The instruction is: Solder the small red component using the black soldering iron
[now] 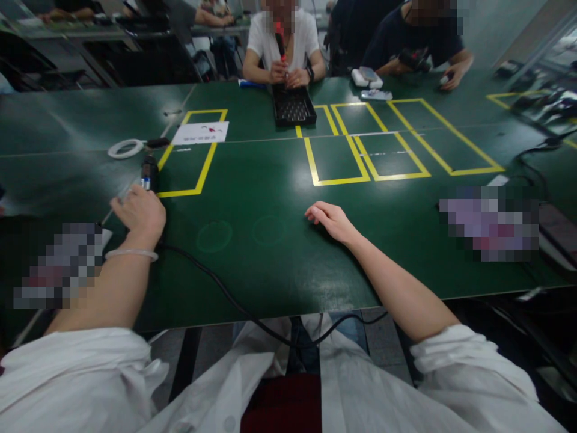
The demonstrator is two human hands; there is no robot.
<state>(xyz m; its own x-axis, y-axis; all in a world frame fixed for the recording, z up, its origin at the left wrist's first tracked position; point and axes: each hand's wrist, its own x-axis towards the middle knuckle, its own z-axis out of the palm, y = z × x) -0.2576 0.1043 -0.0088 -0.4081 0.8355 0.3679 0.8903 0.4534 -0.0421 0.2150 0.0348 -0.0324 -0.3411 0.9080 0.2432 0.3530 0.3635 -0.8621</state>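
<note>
My left hand rests on the green table at the left, a clear bangle on its wrist. Its fingers are curled over the near end of a dark power screwdriver that lies pointing away from me. A black cable runs from under that hand back across the table and down over the front edge. My right hand lies near the table's middle, fingers stretched out toward the left, with nothing in it.
A white tape ring and a printed sheet lie beyond the tool. Yellow tape outlines mark the table. Across it, a person in white holds a tool over a black tray; another person sits at the far right.
</note>
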